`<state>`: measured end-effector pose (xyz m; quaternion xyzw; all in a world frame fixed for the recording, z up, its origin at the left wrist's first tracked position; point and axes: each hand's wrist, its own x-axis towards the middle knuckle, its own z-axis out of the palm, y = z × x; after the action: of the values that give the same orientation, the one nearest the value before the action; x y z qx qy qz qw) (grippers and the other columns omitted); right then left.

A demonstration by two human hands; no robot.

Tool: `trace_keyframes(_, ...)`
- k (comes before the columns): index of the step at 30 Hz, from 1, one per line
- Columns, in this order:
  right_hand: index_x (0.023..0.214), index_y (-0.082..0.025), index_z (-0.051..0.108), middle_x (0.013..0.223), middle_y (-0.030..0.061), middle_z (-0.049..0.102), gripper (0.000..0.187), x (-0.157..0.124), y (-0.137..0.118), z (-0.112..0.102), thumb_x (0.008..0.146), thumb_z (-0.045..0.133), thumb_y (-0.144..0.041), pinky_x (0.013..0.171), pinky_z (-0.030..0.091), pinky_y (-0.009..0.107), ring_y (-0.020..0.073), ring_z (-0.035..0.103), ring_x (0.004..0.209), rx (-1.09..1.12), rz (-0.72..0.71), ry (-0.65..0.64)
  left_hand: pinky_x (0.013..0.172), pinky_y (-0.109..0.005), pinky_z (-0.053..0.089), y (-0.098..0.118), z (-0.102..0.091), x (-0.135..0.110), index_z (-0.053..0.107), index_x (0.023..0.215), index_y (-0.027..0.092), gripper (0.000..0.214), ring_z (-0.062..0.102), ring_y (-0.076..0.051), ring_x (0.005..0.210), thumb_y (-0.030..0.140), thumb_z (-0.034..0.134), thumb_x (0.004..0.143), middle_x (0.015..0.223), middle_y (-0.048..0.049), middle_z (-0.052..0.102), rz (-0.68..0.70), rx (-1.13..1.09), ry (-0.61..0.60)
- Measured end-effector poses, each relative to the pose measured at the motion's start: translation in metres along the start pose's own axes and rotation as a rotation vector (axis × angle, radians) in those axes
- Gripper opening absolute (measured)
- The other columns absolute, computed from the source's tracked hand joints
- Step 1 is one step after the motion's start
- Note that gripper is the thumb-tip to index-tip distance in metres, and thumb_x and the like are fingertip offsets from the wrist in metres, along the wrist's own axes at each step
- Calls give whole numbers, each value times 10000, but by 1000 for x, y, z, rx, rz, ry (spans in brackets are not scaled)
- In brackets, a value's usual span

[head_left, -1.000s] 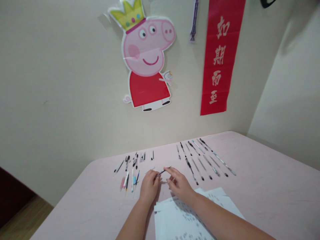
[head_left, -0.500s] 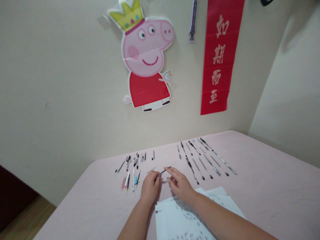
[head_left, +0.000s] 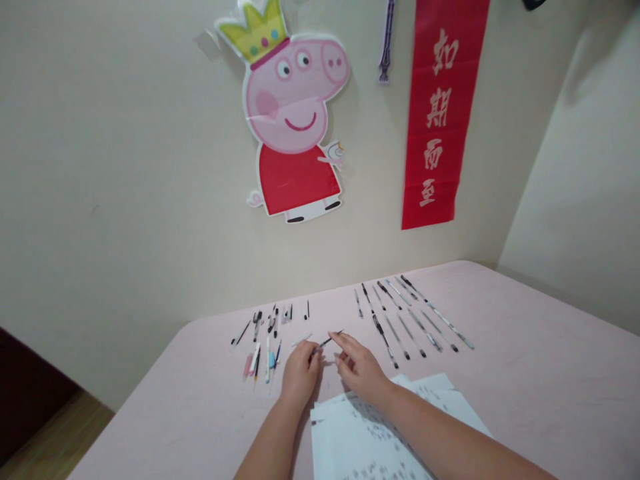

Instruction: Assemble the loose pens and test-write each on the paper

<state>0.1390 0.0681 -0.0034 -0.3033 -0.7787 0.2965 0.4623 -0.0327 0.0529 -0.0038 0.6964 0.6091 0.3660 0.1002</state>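
Note:
My left hand (head_left: pixel 299 373) and my right hand (head_left: pixel 359 367) meet over the pink table (head_left: pixel 525 373). Between them is a thin dark pen (head_left: pixel 327 342), pinched at its near end by my left fingers and touched near its far end by my right fingertips. My right fingers are curled. A row of long pens (head_left: pixel 407 319) lies to the right of my hands. A cluster of short pens and pen parts (head_left: pixel 263 340) lies to the left. White sheets of paper (head_left: pixel 370 440) with writing lie under my right forearm.
The table stands against a cream wall that bears a cartoon pig cutout (head_left: pixel 295 113) and a red banner (head_left: pixel 440 113) with characters. Another wall closes in at the right. A wooden floor (head_left: pixel 45 450) shows past the table's left edge.
Almost nothing differs. The view has shifted slightly, and both hands stay on the thin pen in the same spot.

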Motion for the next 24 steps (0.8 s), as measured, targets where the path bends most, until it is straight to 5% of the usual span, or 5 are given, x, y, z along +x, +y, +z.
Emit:
trace_keyframes(14,1341,-294,458,1341,72,495,636,-2,3,2,760,477,-37,939,471,359,192,498,1182,28,-23,-72,753,-343,444,-7,4,0,583,824,188,164,566,-204,812,201,420,820,829,-58,609,10,-34,47)
trace_keyframes(24,1196,-234,597,1225,92,554,463,-1,-1,0,774,492,-76,638,520,240,93,595,708,60,49,-48,726,-334,428,-21,3,4,497,770,205,99,538,-212,776,131,437,742,771,-39,552,-102,54,242)
